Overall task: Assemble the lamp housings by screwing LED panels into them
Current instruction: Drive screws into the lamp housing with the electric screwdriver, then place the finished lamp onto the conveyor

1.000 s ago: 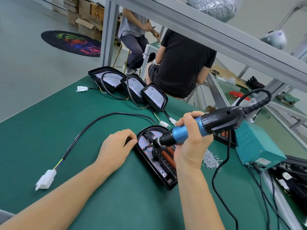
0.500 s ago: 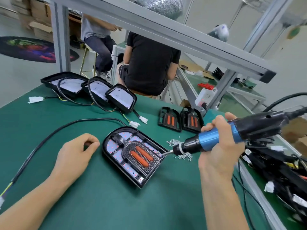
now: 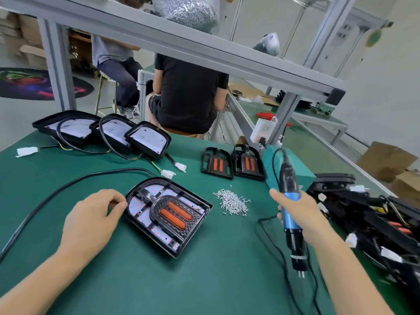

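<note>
A black lamp housing (image 3: 175, 253) lies open side up on the green bench. Inside it sits the white LED panel (image 3: 139, 206) and a black insert with two orange lenses (image 3: 175, 214). My left hand (image 3: 91, 221) holds the housing's left rim with curled fingers and thumb. My right hand (image 3: 302, 214) grips the blue and black electric screwdriver (image 3: 292, 220) to the right of the housing, well apart from it. The bit points toward me, low over the bench. A heap of small silver screws (image 3: 231, 201) lies between housing and screwdriver.
Three more housings (image 3: 145, 139) with cables lean at the back left. Two black lens inserts (image 3: 217, 163) lie behind the screws, beside a teal power unit (image 3: 297, 169). A tangle of black wired parts (image 3: 375, 223) fills the right edge. A black cable (image 3: 68, 185) crosses left. People sit beyond the bench.
My right hand lifted the screwdriver off the housing, swung it to the right past the screws and turned its bit toward me. My left hand came back to the housing's rim.
</note>
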Motion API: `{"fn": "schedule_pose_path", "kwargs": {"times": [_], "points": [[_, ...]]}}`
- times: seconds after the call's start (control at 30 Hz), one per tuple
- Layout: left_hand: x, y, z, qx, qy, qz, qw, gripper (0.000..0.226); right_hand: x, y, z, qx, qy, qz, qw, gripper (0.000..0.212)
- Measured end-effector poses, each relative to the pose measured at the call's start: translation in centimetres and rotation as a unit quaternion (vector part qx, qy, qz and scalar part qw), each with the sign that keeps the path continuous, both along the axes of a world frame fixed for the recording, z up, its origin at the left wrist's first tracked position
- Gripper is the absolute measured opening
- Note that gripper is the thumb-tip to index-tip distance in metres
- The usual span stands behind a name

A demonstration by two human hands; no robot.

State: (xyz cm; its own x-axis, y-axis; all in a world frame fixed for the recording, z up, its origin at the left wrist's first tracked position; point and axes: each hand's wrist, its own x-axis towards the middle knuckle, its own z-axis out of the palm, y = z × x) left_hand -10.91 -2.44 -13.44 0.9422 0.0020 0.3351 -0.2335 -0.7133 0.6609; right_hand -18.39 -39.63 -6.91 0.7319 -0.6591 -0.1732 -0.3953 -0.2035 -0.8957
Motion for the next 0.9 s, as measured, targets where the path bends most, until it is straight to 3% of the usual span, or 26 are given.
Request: {"fn": "schedule_pose_path", "kwargs": {"times": [0.07,0.13,0.2,0.4,0.47,0.5,0.53,0.6,0.63,0.67,0.77,0.9], "points": [[0.0,0.2,-0.1,0.04,0.011,0.023,0.999,0.011,0.8,-0.4,-1.1,-0.108,0.084,0.022,0.99,0.044],[-0.1,0.6,-0.3,0.062,0.028,0.05,0.996,0.01,1.6,-0.8,-2.1,-0.246,0.184,0.044,0.951,0.05],[-0.3,0.8,-0.6,0.085,0.034,0.061,0.994,0.01,2.1,-1.2,-2.9,-0.319,0.245,0.051,0.914,0.051],[-0.3,0.4,-1.3,0.123,0.031,0.02,0.992,0.008,3.1,-1.7,-4.5,-0.383,0.346,0.067,0.854,0.055],[-0.2,0.1,-1.6,0.12,0.032,0.018,0.992,0.008,3.3,-1.0,-4.0,-0.458,0.373,0.06,0.804,0.061],[-0.2,-0.1,-1.8,0.12,0.031,0.018,0.992,0.008,3.6,-0.3,-3.6,-0.507,0.362,0.058,0.78,0.066],[-0.2,-0.2,-1.9,0.121,0.031,0.018,0.992,0.008,3.9,0.9,-3.0,-0.533,0.312,0.069,0.784,0.068],[-0.2,-0.3,-2.1,0.118,0.029,0.018,0.992,0.008,4.8,4.2,-1.9,-0.443,0.159,0.151,0.87,0.063],[-0.2,-0.2,-2.1,0.113,0.03,0.018,0.993,0.007,5.1,6.3,-1.3,-0.334,0.098,0.209,0.914,0.057],[-0.2,-0.2,-2.1,0.109,0.031,0.017,0.993,0.007,5.3,8.6,-0.9,-0.221,0.072,0.266,0.935,0.052],[-0.4,-0.2,-2.0,0.11,0.037,0.014,0.993,0.008,5.8,13.1,-1.7,-0.059,0.079,0.374,0.922,0.04],[-0.5,-0.2,-2.1,0.098,0.04,0.014,0.994,0.006,5.5,14.1,-3.2,0.028,0.052,0.327,0.943,0.02]]}}
